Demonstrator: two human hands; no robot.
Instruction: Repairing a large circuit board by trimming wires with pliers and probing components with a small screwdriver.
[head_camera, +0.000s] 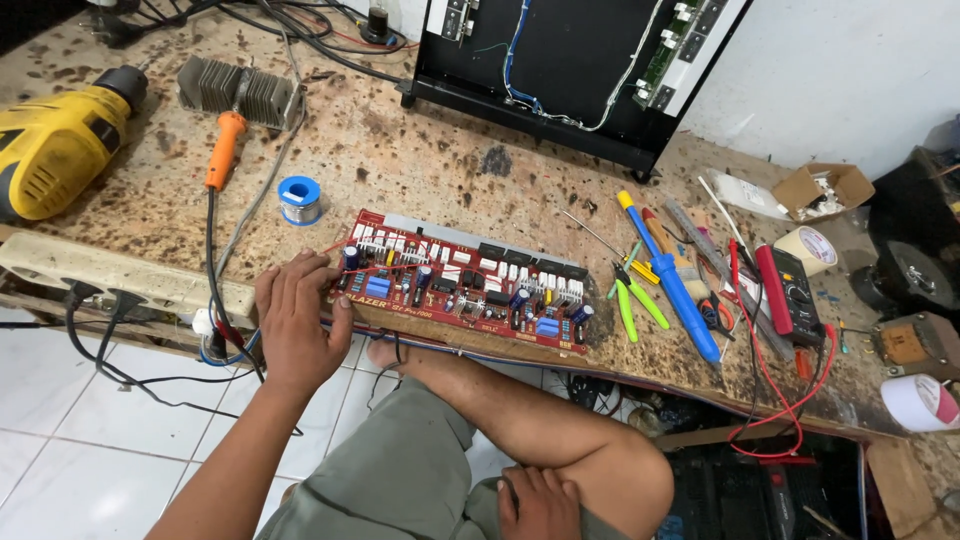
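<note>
Left hand (297, 318) on long red circuit board (462, 285), speckled worn bench (420, 160)

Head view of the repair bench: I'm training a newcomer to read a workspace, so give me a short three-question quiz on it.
1. True or false: the left hand rests on the left end of the red circuit board.
2. Where is the right hand? A) on the yellow drill B) on the person's knee C) on the multimeter
3. What lies just behind the board's left end, beside the orange-handled soldering iron?

Key: 1 true; 2 B; 3 the blue solder spool.
</note>
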